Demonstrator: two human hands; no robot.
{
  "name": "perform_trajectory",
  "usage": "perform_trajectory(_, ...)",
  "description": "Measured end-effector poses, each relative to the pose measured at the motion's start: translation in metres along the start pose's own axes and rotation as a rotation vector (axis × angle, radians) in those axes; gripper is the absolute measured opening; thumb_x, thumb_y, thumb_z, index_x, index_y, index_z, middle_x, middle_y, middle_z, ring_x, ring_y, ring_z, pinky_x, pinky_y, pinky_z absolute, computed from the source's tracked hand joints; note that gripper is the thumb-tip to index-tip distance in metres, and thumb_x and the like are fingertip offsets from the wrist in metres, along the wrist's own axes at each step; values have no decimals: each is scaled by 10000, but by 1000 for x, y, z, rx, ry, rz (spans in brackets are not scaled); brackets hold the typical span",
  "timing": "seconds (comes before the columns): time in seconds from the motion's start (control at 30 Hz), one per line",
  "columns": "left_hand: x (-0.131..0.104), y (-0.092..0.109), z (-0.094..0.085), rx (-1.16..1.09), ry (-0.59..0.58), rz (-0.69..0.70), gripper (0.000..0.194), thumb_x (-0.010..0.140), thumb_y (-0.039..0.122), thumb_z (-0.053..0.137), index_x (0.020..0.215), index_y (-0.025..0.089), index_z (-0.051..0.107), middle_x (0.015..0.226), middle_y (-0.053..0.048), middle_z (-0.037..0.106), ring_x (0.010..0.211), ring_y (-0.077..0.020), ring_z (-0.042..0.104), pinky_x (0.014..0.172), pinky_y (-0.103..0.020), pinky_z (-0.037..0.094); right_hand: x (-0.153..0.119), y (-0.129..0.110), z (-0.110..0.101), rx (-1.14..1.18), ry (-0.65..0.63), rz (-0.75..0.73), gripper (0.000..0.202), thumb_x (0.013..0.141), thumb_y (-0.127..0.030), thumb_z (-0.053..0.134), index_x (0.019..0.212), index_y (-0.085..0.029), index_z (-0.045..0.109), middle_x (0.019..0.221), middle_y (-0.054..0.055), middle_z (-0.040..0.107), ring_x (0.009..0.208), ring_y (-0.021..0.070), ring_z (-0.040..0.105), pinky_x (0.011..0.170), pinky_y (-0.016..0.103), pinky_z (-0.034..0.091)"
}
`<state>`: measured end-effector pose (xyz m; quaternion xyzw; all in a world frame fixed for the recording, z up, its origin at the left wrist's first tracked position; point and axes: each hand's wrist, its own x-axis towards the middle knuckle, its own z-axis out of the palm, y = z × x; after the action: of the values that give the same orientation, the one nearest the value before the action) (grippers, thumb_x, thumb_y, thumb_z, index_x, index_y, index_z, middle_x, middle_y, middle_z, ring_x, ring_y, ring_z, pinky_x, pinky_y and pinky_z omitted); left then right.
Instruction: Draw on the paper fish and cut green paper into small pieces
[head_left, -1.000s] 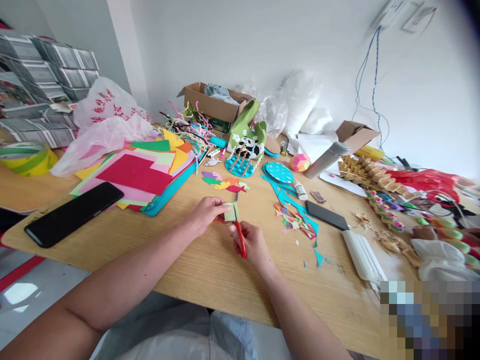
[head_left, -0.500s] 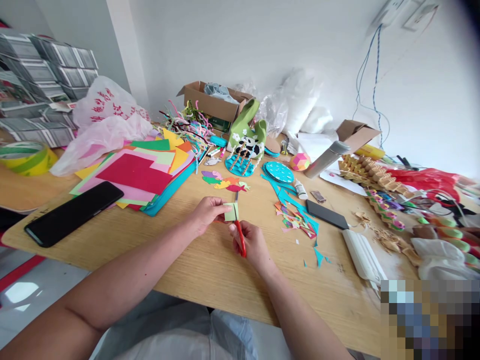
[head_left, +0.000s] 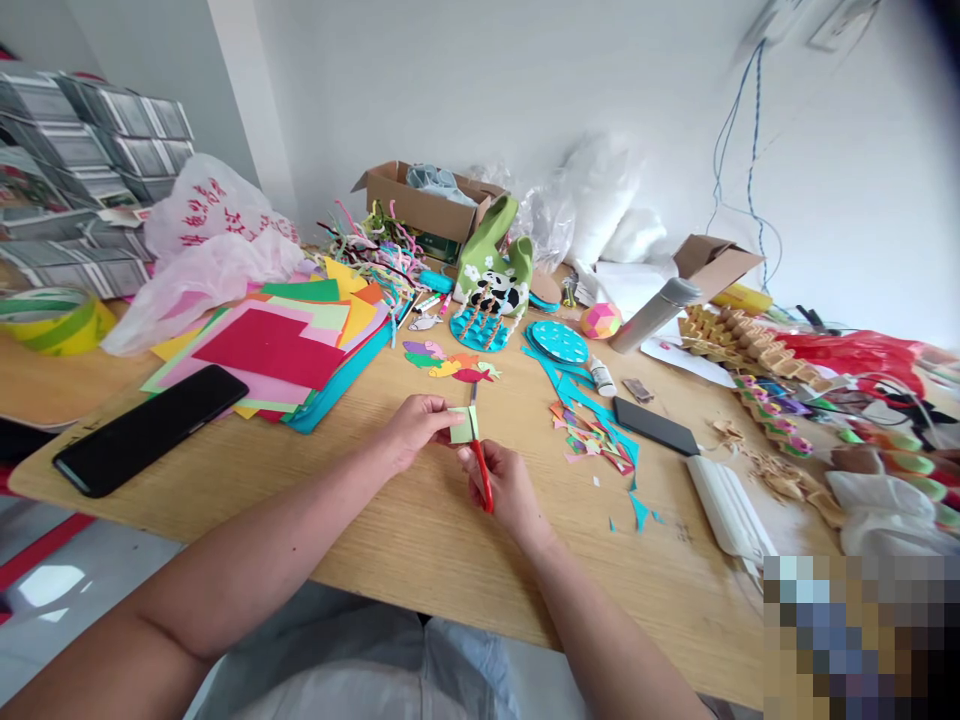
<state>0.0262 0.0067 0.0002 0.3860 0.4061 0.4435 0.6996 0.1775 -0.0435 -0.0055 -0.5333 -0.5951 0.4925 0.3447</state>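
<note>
Between the fingers of my left hand [head_left: 415, 430] is a small light green paper piece [head_left: 463, 424]. My right hand [head_left: 508, 485] grips the red-handled scissors [head_left: 484, 475], whose blades point away from me and cross the paper. Just beyond the blade tips lie several colourful paper fish [head_left: 450, 366]. Behind them a blue round piece with beaded strands [head_left: 478, 332] leans near a green panda bag [head_left: 499, 270].
A black phone [head_left: 150, 430] and stacked coloured paper [head_left: 262, 350] lie on the left. On the right are paper scraps [head_left: 592, 440], a glue bottle [head_left: 601, 378], a dark flat device [head_left: 655, 426], a silver cylinder [head_left: 656, 315] and a white pack [head_left: 727, 510].
The view has shifted very slightly. Both hands keep their hold on the paper and the scissors, with the red handles tilted slightly differently.
</note>
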Motion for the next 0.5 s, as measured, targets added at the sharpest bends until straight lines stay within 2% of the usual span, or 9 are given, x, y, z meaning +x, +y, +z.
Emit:
perform_trajectory(0.13, 1, 0, -1, 0, 5, -3, 282, 545, 328, 796, 693, 110, 698, 637, -36, 668, 586, -129, 605, 596, -255, 497, 0, 1, 0, 5, -13, 1, 514, 767, -679, 573, 636, -202, 437, 413, -41, 482, 342, 77, 395, 367, 203, 270)
perform_trajectory(0.37, 2, 6, -6, -74, 130, 87, 287, 547, 327, 820, 697, 125, 681, 634, -22, 662, 576, -122, 601, 571, -245, 503, -4, -7, -2, 58, -100, 87, 549, 779, -717, 521, 671, -179, 496, 443, -28, 526, 352, 81, 445, 382, 194, 312)
perform_trajectory(0.5, 2, 10, -7, -92, 142, 97, 315, 540, 333, 832, 703, 118, 670, 631, -33, 664, 583, -136, 622, 577, -261, 523, -6, -11, -3, 71, -124, 92, 560, 783, -730, 501, 683, -178, 499, 463, -18, 543, 381, 87, 461, 400, 197, 327)
